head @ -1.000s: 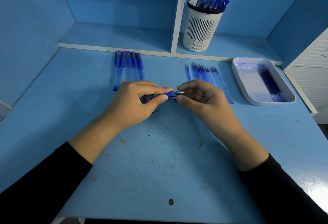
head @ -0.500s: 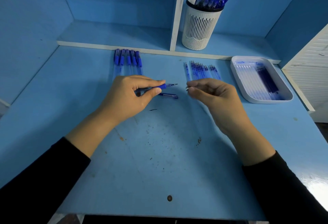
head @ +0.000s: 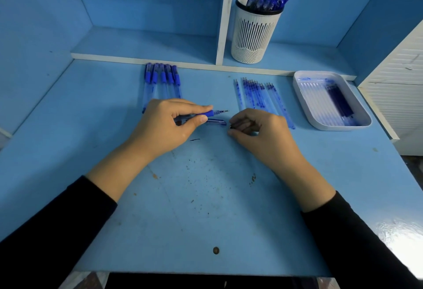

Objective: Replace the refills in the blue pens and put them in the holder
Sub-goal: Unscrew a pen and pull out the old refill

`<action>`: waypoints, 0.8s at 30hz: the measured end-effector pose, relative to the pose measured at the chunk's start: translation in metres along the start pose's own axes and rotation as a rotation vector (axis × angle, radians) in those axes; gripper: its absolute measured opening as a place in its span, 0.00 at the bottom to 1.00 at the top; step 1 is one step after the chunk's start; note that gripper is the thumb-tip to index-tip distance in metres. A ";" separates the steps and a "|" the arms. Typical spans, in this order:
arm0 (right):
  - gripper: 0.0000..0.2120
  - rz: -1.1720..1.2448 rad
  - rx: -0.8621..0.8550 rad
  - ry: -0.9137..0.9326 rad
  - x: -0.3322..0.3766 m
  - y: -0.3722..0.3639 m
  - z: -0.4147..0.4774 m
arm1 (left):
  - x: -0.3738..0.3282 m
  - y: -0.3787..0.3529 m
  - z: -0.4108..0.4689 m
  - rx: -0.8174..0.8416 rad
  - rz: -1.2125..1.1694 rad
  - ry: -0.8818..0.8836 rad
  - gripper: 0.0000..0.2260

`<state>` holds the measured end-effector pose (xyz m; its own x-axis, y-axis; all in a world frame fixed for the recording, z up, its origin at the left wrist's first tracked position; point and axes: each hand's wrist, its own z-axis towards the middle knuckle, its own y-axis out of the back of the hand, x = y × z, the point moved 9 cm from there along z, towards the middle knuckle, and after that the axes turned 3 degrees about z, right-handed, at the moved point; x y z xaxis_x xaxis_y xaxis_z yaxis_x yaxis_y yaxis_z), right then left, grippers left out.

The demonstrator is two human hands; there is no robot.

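My left hand (head: 168,126) grips a blue pen (head: 209,113) just above the desk, its thin point showing to the right. A blue pen cap (head: 217,122) lies on the desk right below it. My right hand (head: 261,134) is a short way to the right, fingers curled, pinching a small dark pen tip piece (head: 235,126). Several capped blue pens (head: 161,80) lie in a row at the back left. Several refills (head: 258,93) lie in a row at the back right. The white slotted holder (head: 254,34) on the shelf has several blue pens in it.
A white tray (head: 304,107) with used refills sits at the right of the desk. A white upright divider (head: 223,25) stands on the shelf left of the holder. A white louvred panel (head: 398,78) borders the desk's right edge. Dark specks mark the desk (head: 206,197).
My hands met at the pen's tip a second ago. My right hand has since drawn away to the right and down with the small tip piece, while my left hand keeps the pen.
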<state>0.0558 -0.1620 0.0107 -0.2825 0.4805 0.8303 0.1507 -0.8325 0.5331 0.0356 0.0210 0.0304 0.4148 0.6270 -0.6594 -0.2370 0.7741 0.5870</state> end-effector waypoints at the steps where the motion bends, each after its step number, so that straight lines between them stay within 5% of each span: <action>1: 0.07 0.025 -0.008 -0.015 -0.001 0.002 0.000 | 0.000 0.000 0.000 0.001 -0.004 0.003 0.10; 8: 0.10 0.338 -0.084 -0.012 0.004 0.010 0.004 | -0.005 -0.002 -0.001 0.005 -0.017 -0.027 0.10; 14: 0.02 0.393 -0.079 -0.009 0.007 0.007 0.007 | -0.009 -0.003 -0.001 -0.021 -0.028 -0.048 0.10; 24: 0.09 0.712 -0.430 0.022 -0.005 0.063 0.006 | -0.008 -0.007 -0.002 -0.122 -0.018 -0.035 0.10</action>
<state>0.0720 -0.2150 0.0407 -0.2753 -0.2024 0.9398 -0.0740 -0.9702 -0.2306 0.0328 0.0112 0.0307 0.4499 0.6114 -0.6510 -0.3332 0.7912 0.5128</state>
